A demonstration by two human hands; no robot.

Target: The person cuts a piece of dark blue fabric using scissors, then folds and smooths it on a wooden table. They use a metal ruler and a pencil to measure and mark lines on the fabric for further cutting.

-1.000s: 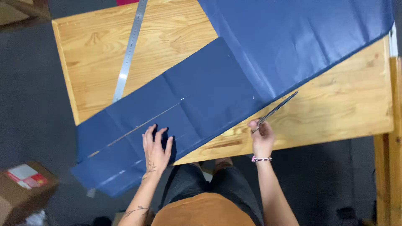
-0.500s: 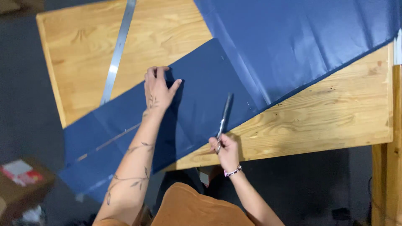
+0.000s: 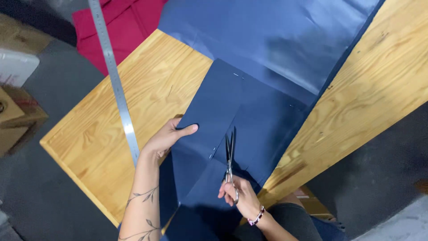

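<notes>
A long steel ruler lies on the left of the wooden bench, red fabric beyond the far edge. The left hand pinches the folded edge of the dark blue fabric, thumb on top, its grip closed on the cloth. Just right and nearer, the right hand grips scissors, blades pointing away over the fabric.

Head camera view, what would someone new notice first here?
The navy fabric spread across the middle of the wooden table, with the right hand holding scissors against it near the front edge. The left hand grips the fabric's left edge, beside a metal ruler.
</notes>
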